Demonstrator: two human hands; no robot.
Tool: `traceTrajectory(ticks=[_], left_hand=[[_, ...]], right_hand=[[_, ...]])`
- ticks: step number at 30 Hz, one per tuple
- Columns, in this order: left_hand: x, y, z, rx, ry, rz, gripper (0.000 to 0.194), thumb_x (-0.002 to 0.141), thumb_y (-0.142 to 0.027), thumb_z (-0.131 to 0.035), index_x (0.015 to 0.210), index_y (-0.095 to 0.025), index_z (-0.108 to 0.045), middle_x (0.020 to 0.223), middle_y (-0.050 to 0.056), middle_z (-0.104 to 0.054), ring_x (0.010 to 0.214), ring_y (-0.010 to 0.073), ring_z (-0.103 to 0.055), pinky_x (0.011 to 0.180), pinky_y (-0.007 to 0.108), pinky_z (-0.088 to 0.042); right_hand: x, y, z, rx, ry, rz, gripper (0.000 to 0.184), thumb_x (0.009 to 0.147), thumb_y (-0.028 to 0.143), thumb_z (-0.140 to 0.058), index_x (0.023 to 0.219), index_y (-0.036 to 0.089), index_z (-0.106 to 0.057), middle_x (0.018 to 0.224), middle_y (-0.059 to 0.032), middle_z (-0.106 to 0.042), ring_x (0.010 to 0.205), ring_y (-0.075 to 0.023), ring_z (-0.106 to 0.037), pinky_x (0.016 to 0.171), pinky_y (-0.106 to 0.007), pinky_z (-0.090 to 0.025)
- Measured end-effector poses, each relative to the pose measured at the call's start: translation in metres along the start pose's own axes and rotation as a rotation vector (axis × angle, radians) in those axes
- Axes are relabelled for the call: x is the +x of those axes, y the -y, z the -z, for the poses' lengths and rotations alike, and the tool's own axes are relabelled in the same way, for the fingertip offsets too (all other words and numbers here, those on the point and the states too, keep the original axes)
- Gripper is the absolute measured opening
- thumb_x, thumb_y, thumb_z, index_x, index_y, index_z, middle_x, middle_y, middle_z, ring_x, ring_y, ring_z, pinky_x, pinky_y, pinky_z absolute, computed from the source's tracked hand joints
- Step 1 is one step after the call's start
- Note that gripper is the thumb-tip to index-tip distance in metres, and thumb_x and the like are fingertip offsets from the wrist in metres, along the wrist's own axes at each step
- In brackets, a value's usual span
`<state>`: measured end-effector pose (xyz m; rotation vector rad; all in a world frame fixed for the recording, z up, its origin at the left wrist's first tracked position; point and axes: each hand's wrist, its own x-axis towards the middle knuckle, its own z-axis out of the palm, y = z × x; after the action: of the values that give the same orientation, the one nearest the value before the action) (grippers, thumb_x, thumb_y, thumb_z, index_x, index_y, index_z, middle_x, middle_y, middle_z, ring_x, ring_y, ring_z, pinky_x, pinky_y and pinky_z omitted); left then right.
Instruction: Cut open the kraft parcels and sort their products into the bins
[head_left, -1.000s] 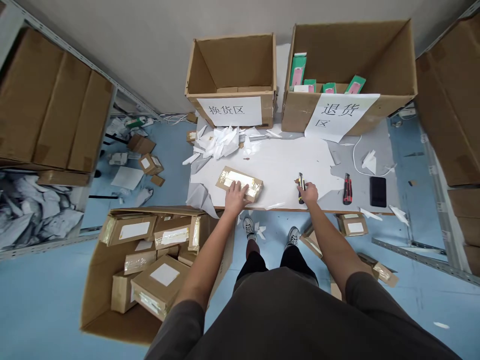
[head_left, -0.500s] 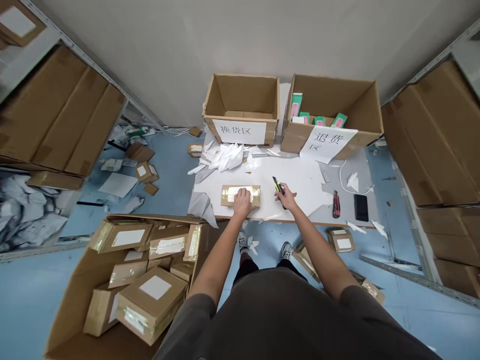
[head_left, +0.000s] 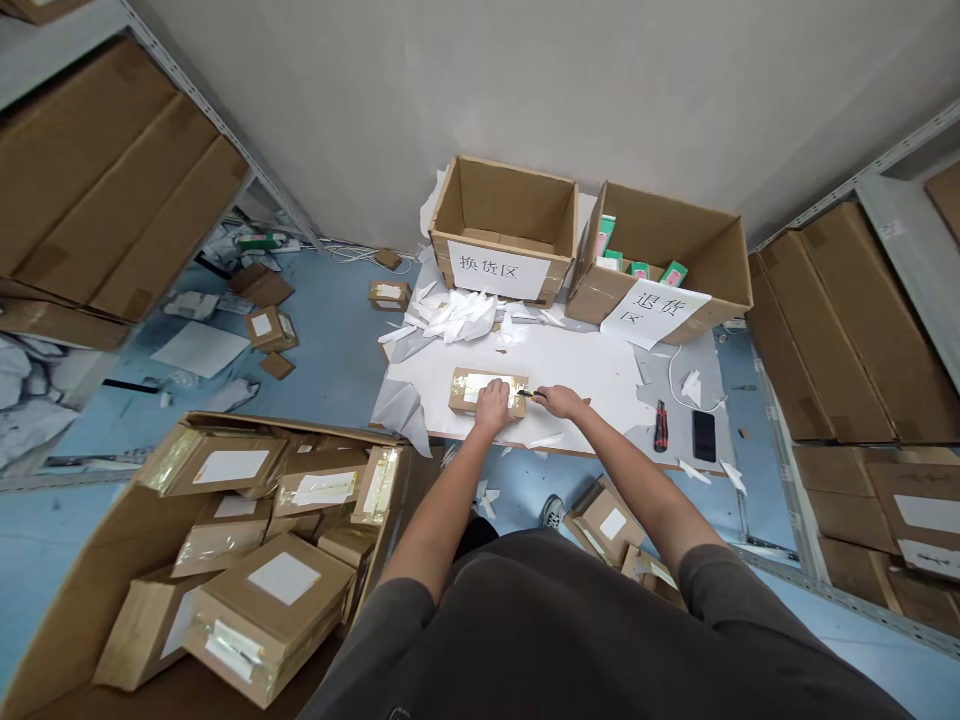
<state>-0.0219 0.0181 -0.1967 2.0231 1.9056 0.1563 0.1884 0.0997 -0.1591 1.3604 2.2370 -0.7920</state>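
Note:
A small taped cardboard box with a white label lies on the paper-covered table, near its front edge. My left hand grips it from above, fingers bent over the label and top. In my right hand is a yellow-and-black utility knife, its tip at the tape on the box's right end. Whether the blade has entered the tape is too small to tell. A second, red-and-black utility knife lies to the right on the table.
Two open cartons with paper signs, a left one and a right one holding green boxes, stand at the table's back. Torn paper lies before them. A phone lies at right. A large carton of parcels stands at lower left.
My right hand has brought the utility knife left to the box's right end. My left hand stays on the box. The view has shifted and turned a little.

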Motion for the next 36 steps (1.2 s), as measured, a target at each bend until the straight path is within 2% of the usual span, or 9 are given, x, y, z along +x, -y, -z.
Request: traceTrajectory(ticks=[4,10,16,20,23,30,36], left_hand=[[-0.003,0.000,-0.004,-0.007,-0.009,0.001,0.068,0.069,-0.024,-0.092,0.123,-0.021,-0.051,0.130,0.014,-0.056,0.125,0.0342,-0.053,0.103,0.043,-0.043],[-0.002,0.000,-0.005,0.003,-0.006,-0.010,0.068,0.069,-0.025,-0.092,0.122,-0.023,-0.049,0.130,0.013,-0.056,0.126,0.0328,-0.053,0.104,0.042,-0.043],[-0.001,0.001,-0.005,0.013,0.014,-0.029,0.066,0.069,-0.020,-0.089,0.122,-0.022,-0.049,0.131,0.014,-0.056,0.127,0.0333,-0.053,0.105,0.044,-0.043],[-0.002,0.003,-0.008,0.047,0.013,-0.054,0.067,0.069,-0.021,-0.090,0.122,-0.022,-0.049,0.133,0.014,-0.055,0.129,0.0323,-0.052,0.107,0.043,-0.042],[-0.001,0.004,-0.008,0.068,0.018,-0.054,0.065,0.071,-0.023,-0.089,0.122,-0.023,-0.049,0.132,0.013,-0.056,0.128,0.0322,-0.053,0.106,0.043,-0.044],[0.002,0.004,-0.005,0.106,0.039,-0.056,0.068,0.069,-0.022,-0.090,0.122,-0.021,-0.049,0.132,0.015,-0.055,0.125,0.0333,-0.056,0.103,0.043,-0.045],[0.000,0.005,-0.004,0.090,0.036,-0.057,0.069,0.067,-0.022,-0.093,0.120,-0.021,-0.049,0.131,0.014,-0.055,0.123,0.0327,-0.058,0.101,0.041,-0.047]], right_hand=[[0.004,-0.008,-0.006,0.058,0.042,0.027,0.040,0.111,0.049,-0.044,0.115,0.022,-0.073,0.112,-0.0119,-0.076,0.100,-0.0264,-0.068,0.073,-0.028,-0.041],[0.003,-0.011,-0.021,0.237,0.067,0.050,0.042,0.112,0.047,-0.041,0.102,0.019,-0.071,0.092,-0.0072,-0.076,0.084,-0.0209,-0.066,0.070,-0.026,-0.041],[-0.001,-0.009,-0.030,0.179,-0.032,0.063,0.037,0.113,0.043,-0.042,0.107,0.020,-0.071,0.106,-0.0095,-0.077,0.095,-0.0218,-0.067,0.072,-0.024,-0.039],[0.001,-0.008,-0.034,0.209,0.026,0.085,0.039,0.113,0.043,-0.043,0.102,0.019,-0.071,0.100,-0.0089,-0.077,0.088,-0.0209,-0.067,0.071,-0.024,-0.039],[0.000,-0.009,-0.036,0.211,-0.001,0.072,0.039,0.113,0.042,-0.041,0.105,0.019,-0.071,0.101,-0.0089,-0.077,0.090,-0.0214,-0.067,0.072,-0.025,-0.039],[-0.006,-0.014,-0.022,0.124,-0.061,-0.007,0.044,0.112,0.052,-0.039,0.119,0.023,-0.071,0.111,-0.0143,-0.076,0.101,-0.0295,-0.069,0.074,-0.030,-0.042],[-0.002,-0.005,-0.015,0.058,-0.020,0.087,0.040,0.111,0.048,-0.044,0.121,0.022,-0.072,0.112,-0.0166,-0.076,0.106,-0.0318,-0.070,0.079,-0.032,-0.045]])
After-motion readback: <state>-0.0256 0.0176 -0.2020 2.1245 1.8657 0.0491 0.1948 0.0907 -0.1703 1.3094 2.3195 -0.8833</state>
